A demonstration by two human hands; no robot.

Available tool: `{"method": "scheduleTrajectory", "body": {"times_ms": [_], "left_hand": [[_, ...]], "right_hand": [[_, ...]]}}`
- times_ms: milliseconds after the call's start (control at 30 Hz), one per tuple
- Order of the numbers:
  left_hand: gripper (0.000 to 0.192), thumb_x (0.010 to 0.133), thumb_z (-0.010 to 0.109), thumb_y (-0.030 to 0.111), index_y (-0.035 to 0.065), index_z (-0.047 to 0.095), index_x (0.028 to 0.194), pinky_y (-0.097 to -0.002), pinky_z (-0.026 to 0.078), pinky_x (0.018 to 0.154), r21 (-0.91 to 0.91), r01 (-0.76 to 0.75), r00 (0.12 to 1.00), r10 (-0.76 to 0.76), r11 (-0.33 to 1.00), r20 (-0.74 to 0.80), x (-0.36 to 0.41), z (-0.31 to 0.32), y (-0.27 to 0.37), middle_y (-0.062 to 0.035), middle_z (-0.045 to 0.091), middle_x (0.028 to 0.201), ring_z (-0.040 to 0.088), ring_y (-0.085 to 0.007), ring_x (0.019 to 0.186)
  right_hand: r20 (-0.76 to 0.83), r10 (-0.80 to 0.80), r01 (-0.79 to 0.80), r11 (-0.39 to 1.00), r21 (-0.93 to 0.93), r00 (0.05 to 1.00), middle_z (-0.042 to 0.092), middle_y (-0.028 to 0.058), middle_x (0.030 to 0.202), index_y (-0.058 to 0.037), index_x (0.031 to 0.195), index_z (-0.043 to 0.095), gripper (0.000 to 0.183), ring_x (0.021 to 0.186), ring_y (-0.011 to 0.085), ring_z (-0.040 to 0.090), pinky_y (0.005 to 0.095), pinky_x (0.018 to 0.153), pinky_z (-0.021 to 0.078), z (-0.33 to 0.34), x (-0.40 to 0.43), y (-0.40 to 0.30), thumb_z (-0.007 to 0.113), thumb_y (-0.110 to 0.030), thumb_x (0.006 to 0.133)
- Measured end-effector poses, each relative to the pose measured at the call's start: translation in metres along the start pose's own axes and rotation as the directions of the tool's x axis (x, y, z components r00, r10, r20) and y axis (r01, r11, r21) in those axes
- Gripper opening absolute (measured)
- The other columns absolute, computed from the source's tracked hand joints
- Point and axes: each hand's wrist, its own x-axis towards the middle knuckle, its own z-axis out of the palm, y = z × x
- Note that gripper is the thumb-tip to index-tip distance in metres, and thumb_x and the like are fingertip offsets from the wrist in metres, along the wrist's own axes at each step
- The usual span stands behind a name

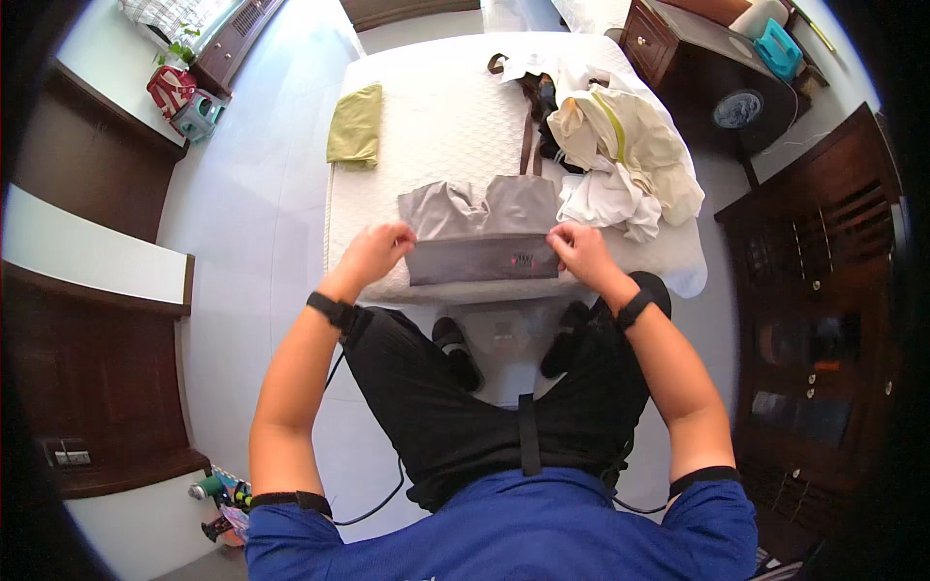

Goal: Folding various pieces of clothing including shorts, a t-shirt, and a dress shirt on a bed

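Note:
A grey cloth apron (479, 258) lies partly folded at the near edge of the white mattress (429, 109). Its lower band is turned over in a straight fold and bears a small print. Brown straps (531, 141) run from its far side towards the clothes pile. My left hand (374, 253) pinches the apron's left edge near the fold line. On the opposite edge, my right hand (583, 254) grips the cloth between thumb and fingers. The fingertips are partly hidden by the hands themselves.
A folded olive-green cloth (354, 128) lies at the mattress's left edge. Rumpled cream and white clothes (625, 145) are heaped on the right. A dark wooden cabinet (814, 290) stands at right, a wooden desk (716, 80) behind. A red backpack (171, 91) sits far left.

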Motion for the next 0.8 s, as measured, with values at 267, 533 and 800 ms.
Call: {"method": "scheduleTrajectory", "body": {"times_ms": [267, 533, 800], "left_hand": [[0.028, 0.091, 0.065, 0.02, 0.0025, 0.066, 0.111, -0.0448, 0.054, 0.086, -0.125, 0.256, 0.887, -0.285, 0.958, -0.363, 0.055, 0.03, -0.025, -0.0196, 0.071, 0.102, 0.068, -0.0381, 0.095], [0.074, 0.077, 0.077, 0.055, -0.0084, 0.064, 0.113, -0.0422, 0.053, 0.087, -0.193, 0.637, 0.737, -0.663, 0.747, -0.132, 0.015, 0.06, -0.027, -0.0264, 0.069, 0.105, 0.068, -0.0378, 0.1], [0.071, 0.069, 0.084, 0.041, -0.0056, 0.059, 0.117, -0.0426, 0.051, 0.093, -0.268, 0.614, 0.696, -0.669, 0.742, -0.26, 0.011, 0.094, -0.037, -0.0244, 0.066, 0.116, 0.064, -0.0368, 0.11]], "right_hand": [[-0.376, -0.09, 0.029, 0.986, -0.165, 0.922, 0.064, 0.0219, 0.108, 0.0004, 0.12, 0.06, 0.034, 0.103, 0.0337, 0.064, 0.0407, 0.09, 0.051, 0.017, 0.056, 0.028, 0.064, -0.008, 0.087], [0.012, -0.343, 0.29, 0.775, -0.562, 0.939, 0.046, 0.0183, 0.145, -0.0062, 0.135, 0.054, 0.054, 0.134, 0.037, 0.045, 0.0457, 0.111, 0.0376, 0.043, -0.017, 0.033, 0.069, -0.012, 0.084], [0.02, -0.251, 0.209, 0.759, -0.617, 0.968, 0.031, 0.0203, 0.157, -0.0055, 0.145, 0.044, 0.068, 0.14, 0.0393, 0.037, 0.0444, 0.116, 0.0341, 0.06, -0.02, 0.054, 0.071, -0.019, 0.084]]}}
